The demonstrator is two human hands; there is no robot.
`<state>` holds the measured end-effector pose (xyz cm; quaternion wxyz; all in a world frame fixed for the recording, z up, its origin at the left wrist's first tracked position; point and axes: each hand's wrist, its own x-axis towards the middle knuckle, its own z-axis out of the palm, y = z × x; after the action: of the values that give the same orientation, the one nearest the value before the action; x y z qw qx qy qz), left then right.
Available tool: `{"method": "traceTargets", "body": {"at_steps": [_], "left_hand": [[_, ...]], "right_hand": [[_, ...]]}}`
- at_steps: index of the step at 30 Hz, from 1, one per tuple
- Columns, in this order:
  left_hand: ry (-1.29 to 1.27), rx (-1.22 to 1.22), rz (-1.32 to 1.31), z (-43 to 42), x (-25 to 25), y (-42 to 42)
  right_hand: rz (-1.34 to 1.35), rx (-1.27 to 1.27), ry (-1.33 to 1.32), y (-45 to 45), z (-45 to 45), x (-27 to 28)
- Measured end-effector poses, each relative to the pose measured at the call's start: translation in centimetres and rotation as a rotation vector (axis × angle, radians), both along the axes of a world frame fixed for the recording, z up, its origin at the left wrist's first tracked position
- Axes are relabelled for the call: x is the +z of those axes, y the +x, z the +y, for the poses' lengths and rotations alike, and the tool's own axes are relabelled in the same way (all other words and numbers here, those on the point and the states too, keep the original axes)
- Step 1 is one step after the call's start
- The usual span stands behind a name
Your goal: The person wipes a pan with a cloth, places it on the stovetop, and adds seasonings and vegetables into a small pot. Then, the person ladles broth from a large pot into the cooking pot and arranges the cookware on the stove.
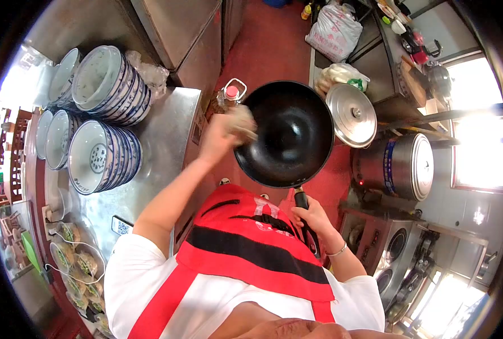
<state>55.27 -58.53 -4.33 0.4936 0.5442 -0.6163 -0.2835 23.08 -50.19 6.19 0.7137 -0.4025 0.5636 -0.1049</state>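
A black wok (288, 135) hangs in front of me over the red floor, its inside facing up and shiny. My right hand (315, 216) is wrapped round its black handle (301, 199), close to my red apron (251, 243). At the wok's left rim, my left hand (217, 138) grips a greyish-beige cloth (242, 124). Hand and cloth are smeared by motion, and whether the cloth touches the inner or outer side of the rim I cannot tell. Behind the cloth stands a clear jug with a red cap (232, 91), partly hidden.
Stacked blue-and-white bowls (93, 161) stand on the steel counter (167, 135) at left, with a phone (121, 226) and several covered bowls (65, 254). On the right are a steel lid (350, 114), a large steel pot (395, 166) and a stove (384, 243). A white bag (335, 34) sits at the back.
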Motion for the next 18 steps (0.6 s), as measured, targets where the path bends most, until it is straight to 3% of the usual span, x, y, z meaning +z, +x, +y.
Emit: {"method": "traceTargets", "body": {"at_steps": [1, 2, 5, 7, 11, 13, 15, 17, 18], "left_hand": [[0.020, -0.056, -0.017, -0.2, 2.0, -2.8], [-0.093, -0.162, -0.135, -1.2, 2.0, -5.2], [-0.109, -0.355, -0.410, -2.3, 1.5, -9.4], [-0.203, -0.302, -0.452, -4.1, -0.9, -8.5], [-0.057, 0.300, -0.565, -7.7, 0.0, -8.3], [-0.014, 0.480, -0.270, -9.5, -0.2, -12.4], [-0.161, 0.096, -0.257, -10.4, -0.4, -15.0], [-0.317, -0.424, -0.161, -6.8, 3.0, -16.1], [-0.381, -0.589, -0.280, -5.1, 2.1, -15.5]], "right_hand": [[-0.004, 0.001, -0.007, 0.2, -0.1, 0.0], [0.018, 0.045, -0.023, 0.3, 0.0, 0.0], [0.033, 0.096, -0.069, 0.4, 0.2, 0.2], [0.035, 0.108, -0.096, -0.3, 0.2, 0.6], [-0.022, 0.085, -0.062, -0.5, 0.2, 1.8], [-0.055, 0.064, -0.022, -0.5, 0.3, 2.5], [0.006, 0.090, -0.079, -0.4, 0.3, 2.7], [0.034, 0.096, -0.108, -1.4, 0.2, 2.5], [0.060, 0.105, -0.140, -2.0, 0.1, 2.4]]}}
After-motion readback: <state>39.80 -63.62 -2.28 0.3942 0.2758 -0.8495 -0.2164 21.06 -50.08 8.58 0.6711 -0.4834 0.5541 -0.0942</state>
